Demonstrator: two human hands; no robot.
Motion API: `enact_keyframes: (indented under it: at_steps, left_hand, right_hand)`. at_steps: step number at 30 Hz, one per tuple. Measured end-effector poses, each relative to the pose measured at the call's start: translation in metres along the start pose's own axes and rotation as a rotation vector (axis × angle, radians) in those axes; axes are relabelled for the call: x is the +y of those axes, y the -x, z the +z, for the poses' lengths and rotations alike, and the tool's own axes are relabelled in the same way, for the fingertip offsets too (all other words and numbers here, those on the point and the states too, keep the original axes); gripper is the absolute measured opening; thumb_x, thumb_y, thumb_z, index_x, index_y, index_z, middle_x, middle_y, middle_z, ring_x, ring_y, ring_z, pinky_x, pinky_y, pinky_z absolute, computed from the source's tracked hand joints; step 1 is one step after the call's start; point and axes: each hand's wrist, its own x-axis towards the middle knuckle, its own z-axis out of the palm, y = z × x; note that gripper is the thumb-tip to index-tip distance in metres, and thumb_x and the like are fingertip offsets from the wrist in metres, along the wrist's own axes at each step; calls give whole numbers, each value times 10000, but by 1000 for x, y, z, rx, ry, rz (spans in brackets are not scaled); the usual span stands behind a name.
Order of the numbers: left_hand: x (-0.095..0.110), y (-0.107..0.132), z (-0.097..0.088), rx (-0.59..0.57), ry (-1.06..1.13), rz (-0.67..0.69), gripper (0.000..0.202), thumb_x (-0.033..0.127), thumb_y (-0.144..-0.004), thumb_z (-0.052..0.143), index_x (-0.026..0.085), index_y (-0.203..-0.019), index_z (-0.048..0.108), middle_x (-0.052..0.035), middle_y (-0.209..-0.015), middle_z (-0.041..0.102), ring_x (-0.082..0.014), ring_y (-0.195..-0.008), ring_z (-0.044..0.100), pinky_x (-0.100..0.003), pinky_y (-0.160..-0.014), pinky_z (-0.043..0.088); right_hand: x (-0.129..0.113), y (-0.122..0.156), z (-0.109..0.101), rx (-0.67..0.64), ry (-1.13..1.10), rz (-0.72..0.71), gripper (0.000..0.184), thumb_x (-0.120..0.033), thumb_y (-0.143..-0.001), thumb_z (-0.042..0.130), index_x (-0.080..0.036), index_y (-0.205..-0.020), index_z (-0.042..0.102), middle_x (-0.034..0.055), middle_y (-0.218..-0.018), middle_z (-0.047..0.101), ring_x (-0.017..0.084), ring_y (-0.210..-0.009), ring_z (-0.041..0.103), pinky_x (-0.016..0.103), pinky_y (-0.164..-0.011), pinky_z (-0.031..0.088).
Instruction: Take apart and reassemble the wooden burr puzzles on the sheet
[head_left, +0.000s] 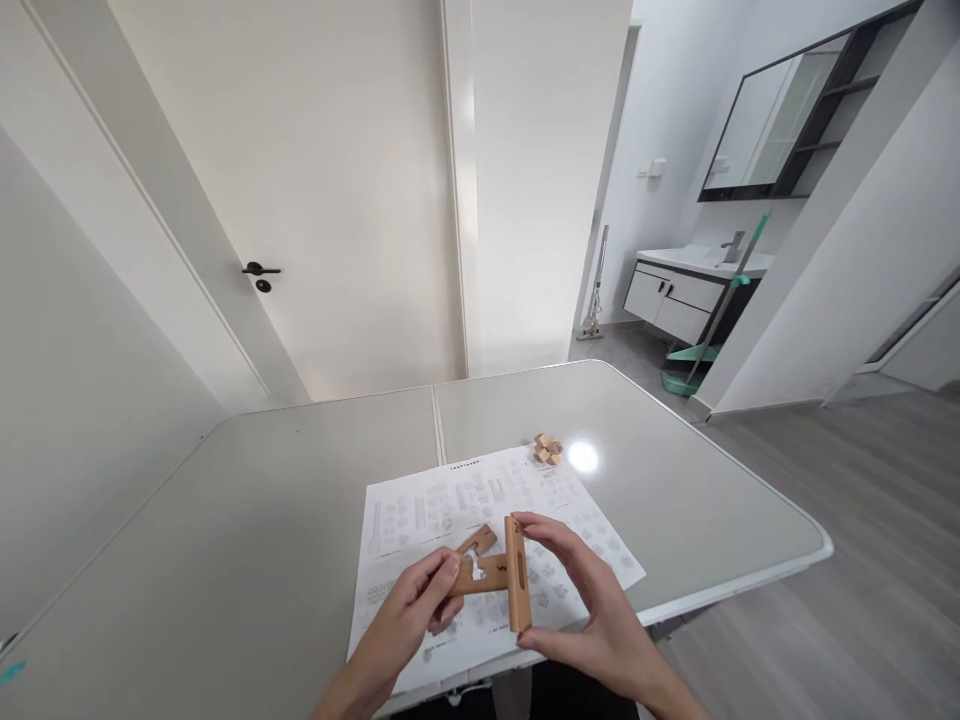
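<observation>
My left hand is closed on the left ends of two flat, notched wooden puzzle pieces. One notched puzzle piece reaches level to the right and bears a dark mark. Behind it the other notched piece slants up to the right. In my right hand is a slotted wooden puzzle piece, held upright at its top and bottom ends between fingers and thumb. Its left side meets the right end of the level piece; whether they interlock I cannot tell. Beneath both hands lies a printed instruction sheet.
An assembled wooden block puzzle sits at the sheet's upper right corner. The grey table has a white rim and a seam across it. Beyond stand a white door, a washbasin cabinet and a green dustpan.
</observation>
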Motion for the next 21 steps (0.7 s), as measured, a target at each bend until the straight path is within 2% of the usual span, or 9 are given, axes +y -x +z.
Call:
enact_keyframes:
  at_steps: [7,15,21]
  left_hand:
    - [-2,-1,-2,-41,51,-35,415,609,-973,527,219,-838,489,81,-627,319,-124,-592,214,-270,-586,220]
    - [-10,-1,5,-62,117,-65,433,622,-955,553,216,-820,486,85,-631,296,-114,-578,201,-273,-575,210]
    - [-1,1,0,-84,-52,-36,415,585,-996,507,207,-826,503,71,-603,369,-118,-581,254,-288,-586,220]
  right_hand:
    - [1,1,-1,-51,-69,37,727,-376,-793,870,-350,-1419,500,91,-1555,478,332,-1461,428,551,-1215,371]
    - [2,5,-1,-21,-163,77,721,-425,-763,888,-336,-1384,534,107,-1553,490,340,-1442,461,555,-1204,390]
    - [0,11,-14,-88,-142,93,778,-334,-742,915,-353,-1398,498,93,-1549,495,328,-1446,458,561,-1209,382]
